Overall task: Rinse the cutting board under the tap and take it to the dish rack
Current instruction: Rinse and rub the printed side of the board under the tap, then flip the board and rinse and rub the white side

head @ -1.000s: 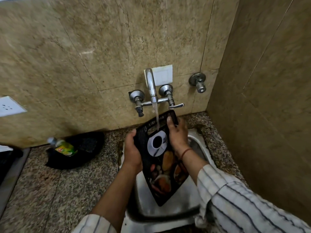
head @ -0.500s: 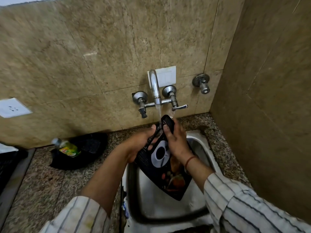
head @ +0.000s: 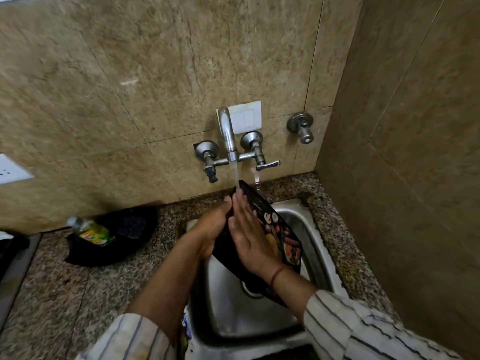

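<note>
- On the tiled back wall, a chrome tap, with a stream of water falling straight from the spout. Just right of it, a lever handle with a thin trickle below.
- Behind the spout, a white switch plate. Farther right, a separate round valve. At the far left edge, a white socket.
- On the speckled granite counter, left of the sink, a dark shallow item, too blurred to name. Against it, a bottle with a green and yellow label.
- In the corner by the right wall, a steel sink, with the drain partly hidden behind the board.
- Over the sink, the cutting board: black, printed with food pictures, tilted steeply, top corner right under the stream, lower corner down in the basin. Contact with the steel not clear.
- With the left hand, gripping the board's left edge, fingers wrapped behind it, thumb at the front near the top.
- With the right hand, pressing flat on the board's face, fingers straight and together, pointing up toward the tap. Round the wrist, a red thread.
- Both forearms bare, reaching in from below out of striped sleeves.
</note>
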